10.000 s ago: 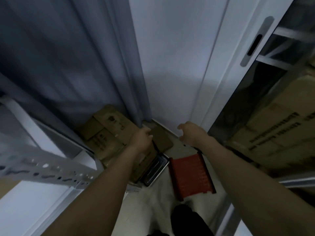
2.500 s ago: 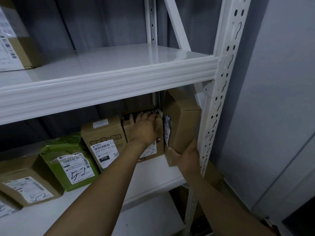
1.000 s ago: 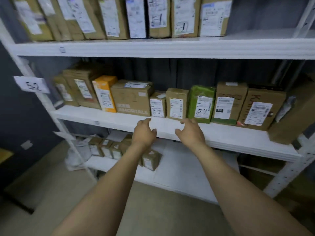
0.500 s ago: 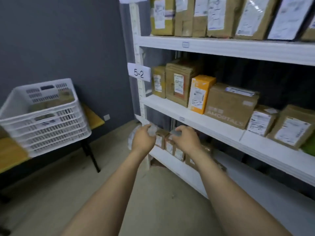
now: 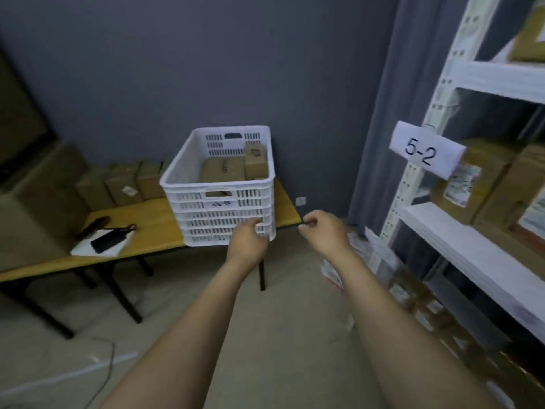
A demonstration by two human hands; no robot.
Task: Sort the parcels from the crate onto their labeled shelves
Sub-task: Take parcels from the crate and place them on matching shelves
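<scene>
Ahead, the white plastic crate [image 5: 218, 202] sits at the right end of the yellow tabletop [image 5: 147, 228], close to the dark grey wall [image 5: 206, 69]. Its walls are slotted, with a handle cut-out in the near and the far side. Two brown cardboard parcels [image 5: 224, 171] show inside it towards the far right: one lies flat, and a smaller one stands upright beside it in the corner. The left grip [image 5: 249, 240] hangs in front of the crate's near right corner, fingers loosely curled and holding nothing; whether it touches the plastic I cannot tell. The right grip [image 5: 321, 231] is just right of it, also loosely curled and empty. On the right stands the white metal shelf [image 5: 460, 234], its post bearing a tag [image 5: 424, 150] marked "5-2", with blurred brown boxes [image 5: 483, 178] on it.
</scene>
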